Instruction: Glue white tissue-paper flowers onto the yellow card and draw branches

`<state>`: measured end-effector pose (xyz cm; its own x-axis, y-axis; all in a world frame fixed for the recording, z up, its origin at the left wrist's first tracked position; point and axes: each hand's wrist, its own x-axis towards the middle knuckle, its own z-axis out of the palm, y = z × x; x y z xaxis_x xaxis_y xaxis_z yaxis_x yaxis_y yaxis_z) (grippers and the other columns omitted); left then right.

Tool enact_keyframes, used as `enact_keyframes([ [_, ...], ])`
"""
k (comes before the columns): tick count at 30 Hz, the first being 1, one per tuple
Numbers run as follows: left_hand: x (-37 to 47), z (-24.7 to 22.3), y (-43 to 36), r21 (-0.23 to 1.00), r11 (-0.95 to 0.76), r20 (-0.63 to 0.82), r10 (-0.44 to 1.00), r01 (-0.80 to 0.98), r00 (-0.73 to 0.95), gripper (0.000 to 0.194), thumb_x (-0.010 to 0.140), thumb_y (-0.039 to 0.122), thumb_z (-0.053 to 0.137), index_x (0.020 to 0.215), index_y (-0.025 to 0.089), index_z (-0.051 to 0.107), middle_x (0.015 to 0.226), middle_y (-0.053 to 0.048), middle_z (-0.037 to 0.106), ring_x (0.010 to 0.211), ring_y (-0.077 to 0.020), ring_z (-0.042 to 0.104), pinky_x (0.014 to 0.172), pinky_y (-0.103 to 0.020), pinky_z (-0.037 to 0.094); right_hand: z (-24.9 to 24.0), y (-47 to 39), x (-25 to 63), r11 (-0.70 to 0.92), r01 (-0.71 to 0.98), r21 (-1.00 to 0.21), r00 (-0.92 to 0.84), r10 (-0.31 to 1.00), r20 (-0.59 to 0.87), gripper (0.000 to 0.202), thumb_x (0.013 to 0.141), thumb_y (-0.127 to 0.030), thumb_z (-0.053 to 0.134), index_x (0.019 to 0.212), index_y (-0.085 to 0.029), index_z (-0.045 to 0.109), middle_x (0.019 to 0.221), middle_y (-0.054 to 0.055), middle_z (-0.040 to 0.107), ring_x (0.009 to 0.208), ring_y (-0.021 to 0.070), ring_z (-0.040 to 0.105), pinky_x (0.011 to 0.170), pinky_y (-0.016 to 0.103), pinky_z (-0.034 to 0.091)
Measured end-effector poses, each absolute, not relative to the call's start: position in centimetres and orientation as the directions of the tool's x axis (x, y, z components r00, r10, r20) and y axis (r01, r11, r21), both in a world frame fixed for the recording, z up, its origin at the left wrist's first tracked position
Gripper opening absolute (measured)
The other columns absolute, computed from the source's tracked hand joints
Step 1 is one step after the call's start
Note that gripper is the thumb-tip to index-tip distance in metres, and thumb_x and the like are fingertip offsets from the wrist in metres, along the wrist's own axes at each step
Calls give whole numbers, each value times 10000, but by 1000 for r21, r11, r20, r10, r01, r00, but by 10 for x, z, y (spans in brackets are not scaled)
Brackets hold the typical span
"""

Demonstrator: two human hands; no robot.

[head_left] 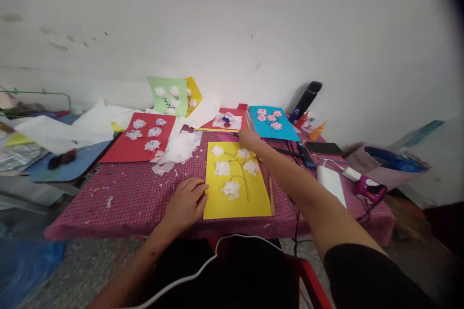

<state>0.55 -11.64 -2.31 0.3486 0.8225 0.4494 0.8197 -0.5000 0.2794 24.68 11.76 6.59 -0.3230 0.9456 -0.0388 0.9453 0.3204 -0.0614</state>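
A yellow sheet (pixel 224 207) lies before me, bearing several white crumpled-paper flowers (pixel 222 168) and thin drawn stems. At its left edge my left hand (pixel 186 203) rests on the cloth, fingers loosely laid and holding nothing. My right hand (pixel 249 140) reaches over the sheet's top edge with its fingers closed. A thin dark tip shows at those fingers, but I cannot make out what it belongs to. Just beyond that hand lies a white paper piece (pixel 234 122) with blue and red paint blots, on a red sheet (pixel 213 128).
Torn white tissue (pixel 179 148) lies left of centre beside a red flower card (pixel 119 149). At the back are a green card (pixel 159 89) and a blue card (pixel 286 130). To the right sit an orange glue bottle (pixel 317 131), a phone (pixel 324 148) and a white box (pixel 330 183).
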Motion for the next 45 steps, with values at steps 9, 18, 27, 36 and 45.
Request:
enact_keyframes([
  [9, 4, -14, -125, 340, -653, 435, 748, 677, 502, 218, 1000, 241, 571, 1167, 200, 704, 1258, -105, 700, 1171, -255, 645, 1044, -461, 532, 37, -18, 354, 428, 831, -354, -227, 843, 488, 252, 1020, -301, 452, 1181, -197, 615, 959, 68, 736, 785, 190, 677, 719, 292, 477],
  [18, 4, -3, -128, 163, -815, 142, 577, 556, 804, 580, 991, 516, 610, 1491, 235, 525, 1651, -127, 434, 1517, -323, 410, 1230, -522, 365, -2, -107, 353, 3, 921, -389, 53, 990, 133, 240, 894, -334, 608, 1104, -219, 593, 950, 64, 763, 779, 230, 710, 670, 300, 455],
  [27, 4, -11, -133, 28, -826, 118, 562, 563, 819, 660, 997, 550, 568, 1529, 169, 482, 1664, -184, 392, 1542, -344, 377, 1249, -504, 307, 17, -89, 334, -90, 991, -98, 84, 995, -57, 270, 919, -184, 524, 1185, -180, 573, 1039, 137, 746, 865, 270, 728, 703, 316, 455],
  [36, 7, -11, -137, 205, -753, 160, 656, 625, 737, 590, 996, 542, 586, 1498, 236, 531, 1652, -123, 435, 1529, -328, 398, 1262, -534, 322, 17, -95, 366, -13, 962, -273, 70, 978, 197, 211, 986, -297, 520, 1150, -182, 588, 1029, 143, 740, 902, 279, 721, 747, 339, 507],
  [45, 24, -1, -165, 365, -648, 420, 755, 669, 503, 197, 1015, 238, 576, 1127, 226, 738, 1169, -69, 769, 1118, -219, 700, 1075, -461, 526, -3, -162, 335, 177, 111, -978, 120, 974, 190, 375, 1020, -494, 554, 1291, -262, 668, 820, 22, 738, 572, 157, 610, 560, 308, 490],
])
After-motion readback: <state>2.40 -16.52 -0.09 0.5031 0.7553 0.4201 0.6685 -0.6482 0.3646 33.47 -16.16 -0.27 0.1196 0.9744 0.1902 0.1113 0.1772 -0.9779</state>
